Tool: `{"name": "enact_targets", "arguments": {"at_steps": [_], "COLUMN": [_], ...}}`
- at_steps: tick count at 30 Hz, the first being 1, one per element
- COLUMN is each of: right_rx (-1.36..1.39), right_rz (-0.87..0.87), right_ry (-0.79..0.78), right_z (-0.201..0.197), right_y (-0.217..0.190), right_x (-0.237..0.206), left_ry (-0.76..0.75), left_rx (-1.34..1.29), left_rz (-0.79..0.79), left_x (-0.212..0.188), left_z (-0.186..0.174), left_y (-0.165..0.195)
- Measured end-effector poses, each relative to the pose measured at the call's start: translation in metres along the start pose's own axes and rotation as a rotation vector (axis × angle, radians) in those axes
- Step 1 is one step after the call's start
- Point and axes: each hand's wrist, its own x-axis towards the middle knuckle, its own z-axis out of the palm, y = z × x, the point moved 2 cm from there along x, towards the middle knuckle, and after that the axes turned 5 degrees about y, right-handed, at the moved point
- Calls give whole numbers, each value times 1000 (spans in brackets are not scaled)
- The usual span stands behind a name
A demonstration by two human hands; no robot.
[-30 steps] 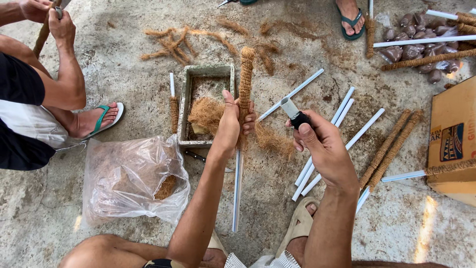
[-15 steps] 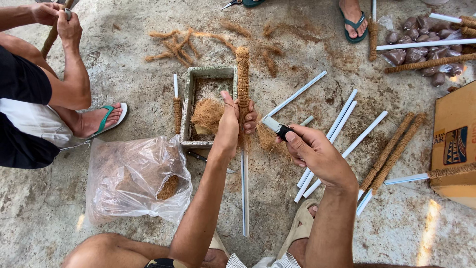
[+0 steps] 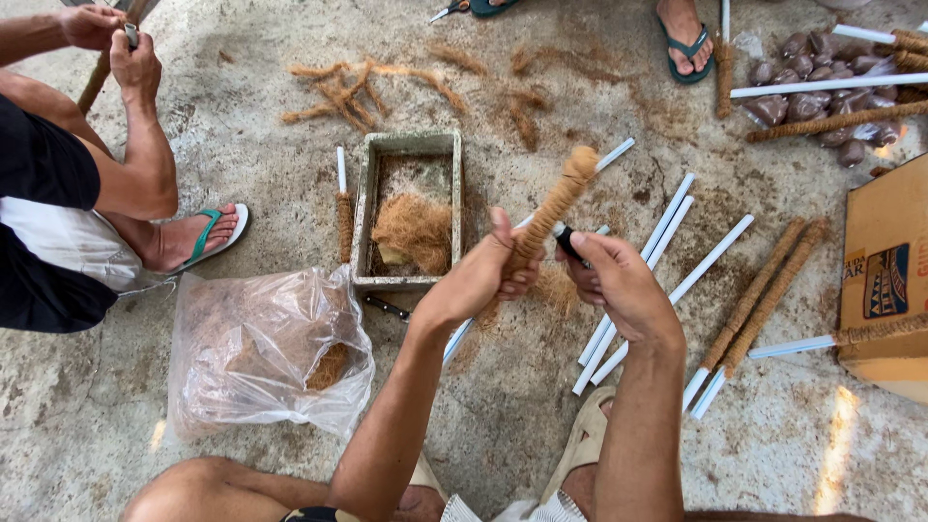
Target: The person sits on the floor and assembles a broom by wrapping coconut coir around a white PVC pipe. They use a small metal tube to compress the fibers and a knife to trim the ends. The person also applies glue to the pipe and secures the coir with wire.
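**Fibre-wrapped pipe held tilted over the concrete floor**

The fibre-wrapped pipe [image 3: 553, 208] is gripped by the clenched left hand [image 3: 483, 275], its wrapped end rising beyond the fingers. A small black-handled tool [image 3: 566, 240] is pinched in the right hand [image 3: 619, 285], just beside the pipe.

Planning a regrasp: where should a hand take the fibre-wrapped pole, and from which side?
Grip the fibre-wrapped pole on its wrapped middle, just above the left hand, coming from the right. The pole tilts up and to the right; its rough coir should hold better than the smooth bare white tube below. The right hand is already there.
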Motion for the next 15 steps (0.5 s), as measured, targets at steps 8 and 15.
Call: {"name": "enact_targets", "arguments": {"at_steps": [8,15], "right_rx": [-160,-578], "right_rz": [-180,-190], "right_ry": [-186,-751], "right_z": [0,-18], "right_y": [5,-76], "right_x": [34,67], "left_ry": [-230,-110], "left_rx": [348,591], "left_rz": [-71,-183], "left_x": [0,5], "left_z": [27,23], "left_y": [-22,-26]}}
